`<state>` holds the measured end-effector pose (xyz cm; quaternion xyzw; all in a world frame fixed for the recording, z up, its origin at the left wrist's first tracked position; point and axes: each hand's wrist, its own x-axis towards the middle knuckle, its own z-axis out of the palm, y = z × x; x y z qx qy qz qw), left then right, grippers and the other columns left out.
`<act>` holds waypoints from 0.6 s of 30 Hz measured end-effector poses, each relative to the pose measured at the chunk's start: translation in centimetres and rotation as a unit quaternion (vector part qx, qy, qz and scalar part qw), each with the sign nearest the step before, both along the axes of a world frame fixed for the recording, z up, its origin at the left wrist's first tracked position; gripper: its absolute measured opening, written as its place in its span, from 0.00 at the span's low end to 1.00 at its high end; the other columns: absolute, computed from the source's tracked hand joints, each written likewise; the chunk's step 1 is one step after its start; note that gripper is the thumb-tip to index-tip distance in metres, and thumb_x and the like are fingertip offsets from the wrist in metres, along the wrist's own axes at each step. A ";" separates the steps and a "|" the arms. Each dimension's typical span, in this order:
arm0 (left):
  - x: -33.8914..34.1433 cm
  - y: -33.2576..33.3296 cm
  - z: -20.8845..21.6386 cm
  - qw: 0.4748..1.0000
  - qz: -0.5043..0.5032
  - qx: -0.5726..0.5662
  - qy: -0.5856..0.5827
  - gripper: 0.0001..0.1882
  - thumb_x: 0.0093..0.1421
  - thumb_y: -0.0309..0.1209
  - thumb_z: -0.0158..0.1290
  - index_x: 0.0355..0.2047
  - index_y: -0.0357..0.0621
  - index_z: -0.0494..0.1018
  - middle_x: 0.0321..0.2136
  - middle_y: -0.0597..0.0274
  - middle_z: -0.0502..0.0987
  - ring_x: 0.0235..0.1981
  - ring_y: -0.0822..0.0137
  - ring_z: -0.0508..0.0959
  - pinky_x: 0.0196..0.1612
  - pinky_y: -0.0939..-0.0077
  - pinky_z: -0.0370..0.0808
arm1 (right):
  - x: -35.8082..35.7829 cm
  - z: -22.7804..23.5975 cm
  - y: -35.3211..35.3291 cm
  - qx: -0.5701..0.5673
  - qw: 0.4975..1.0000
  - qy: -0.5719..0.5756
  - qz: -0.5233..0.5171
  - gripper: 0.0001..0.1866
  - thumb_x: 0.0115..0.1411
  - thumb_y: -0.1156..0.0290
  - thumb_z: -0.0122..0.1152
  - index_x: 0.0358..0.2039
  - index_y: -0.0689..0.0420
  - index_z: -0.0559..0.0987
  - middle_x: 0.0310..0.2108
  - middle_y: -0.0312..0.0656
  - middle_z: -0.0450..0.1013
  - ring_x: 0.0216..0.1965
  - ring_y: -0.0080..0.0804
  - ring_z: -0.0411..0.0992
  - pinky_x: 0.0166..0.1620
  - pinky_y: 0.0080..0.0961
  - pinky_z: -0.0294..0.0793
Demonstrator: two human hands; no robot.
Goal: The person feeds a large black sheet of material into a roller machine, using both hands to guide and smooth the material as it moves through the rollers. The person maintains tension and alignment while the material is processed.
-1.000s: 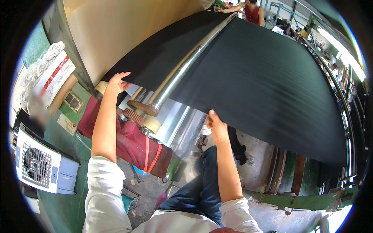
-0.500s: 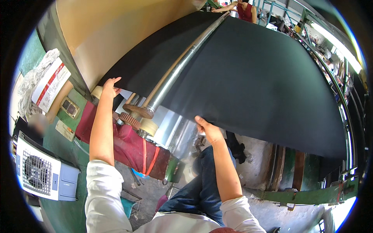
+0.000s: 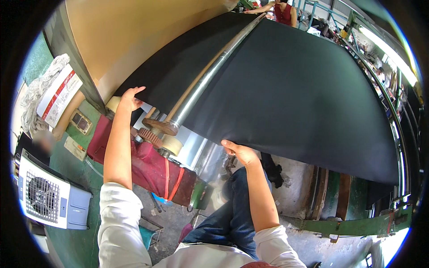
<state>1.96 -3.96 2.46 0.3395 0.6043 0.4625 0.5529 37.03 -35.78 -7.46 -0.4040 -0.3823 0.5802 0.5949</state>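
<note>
A wide black sheet (image 3: 290, 94) spreads away from me, its near edge running between my hands. At its left corner, my left hand (image 3: 130, 99) grips the edge, with a finger stretched over the top and the rest partly hidden. Further right, my right hand (image 3: 242, 154) pinches the same edge, its thumb on top and its other fingers mostly out of sight beneath. Between my hands, a long shiny metal roller (image 3: 201, 85) lies across the sheet and points toward the far end.
Below the roller's near end are a rusty gear (image 3: 150, 137) and a maroon-covered machine part (image 3: 143, 163) with red bands. An air cooler (image 3: 49, 192) stands at left, below a rope bundle (image 3: 44, 87). A tan panel (image 3: 134, 40) rises behind. Another person (image 3: 283, 13) stands at the far end.
My right hand has shifted slightly left and nearer, with its thumb still at the sheet's edge. My left hand has moved a little farther away and to the right. The roller stays put.
</note>
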 end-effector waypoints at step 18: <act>2.0 -2.0 1.0 0.998 -0.050 0.005 -0.023 0.21 0.61 0.36 0.40 0.56 0.57 0.60 0.60 0.68 0.58 0.50 0.57 0.60 0.49 0.60 0.64 | 0.7 -0.1 -0.3 0.004 0.997 0.048 -0.063 0.11 0.52 0.65 0.64 0.21 0.55 0.72 0.15 0.32 0.63 0.17 0.21 0.59 0.21 0.19 0.54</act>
